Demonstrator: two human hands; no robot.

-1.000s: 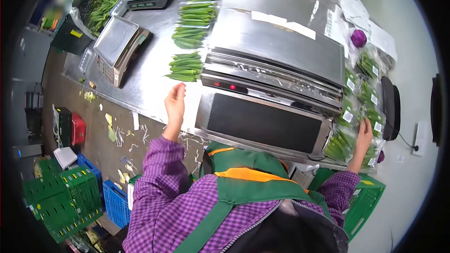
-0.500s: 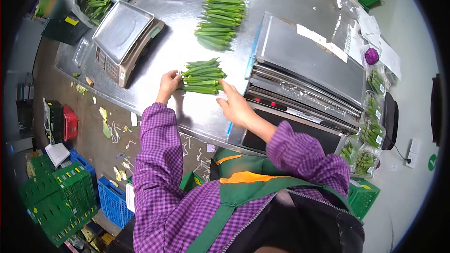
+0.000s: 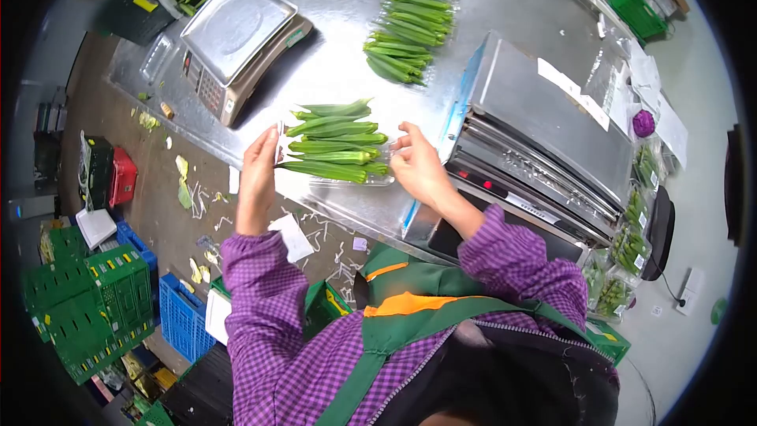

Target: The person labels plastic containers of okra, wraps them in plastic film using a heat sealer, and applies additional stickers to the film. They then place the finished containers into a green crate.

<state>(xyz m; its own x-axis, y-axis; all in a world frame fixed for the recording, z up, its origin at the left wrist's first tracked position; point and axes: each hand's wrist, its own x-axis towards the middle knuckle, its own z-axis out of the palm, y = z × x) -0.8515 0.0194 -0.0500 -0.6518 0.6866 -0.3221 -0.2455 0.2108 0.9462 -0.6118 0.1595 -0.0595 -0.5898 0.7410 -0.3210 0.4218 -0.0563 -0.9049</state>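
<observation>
Several green okra pods (image 3: 335, 142) lie side by side in a clear plastic tray (image 3: 377, 181) in front of me, over the table edge nearest me. My left hand (image 3: 256, 177) grips the tray's left end, thumb on its rim. At the opposite end my right hand (image 3: 419, 170) is closed, its curled fingers against the tray's edge; the exact contact there is partly hidden. More okra packs (image 3: 410, 28) sit in a row farther back on the metal table (image 3: 339, 55).
A weighing scale (image 3: 240, 31) stands to the left and a wrapping machine (image 3: 544, 118) to the right. Bagged vegetables (image 3: 629, 244) lie beyond the machine. Green crates (image 3: 87, 292) and a blue crate (image 3: 183, 319) stand on the littered floor at lower left.
The okra tray has come up off the table towards me and looks larger. My left hand has moved nearer and lower, and my right fingers have curled in at the tray's right end.
</observation>
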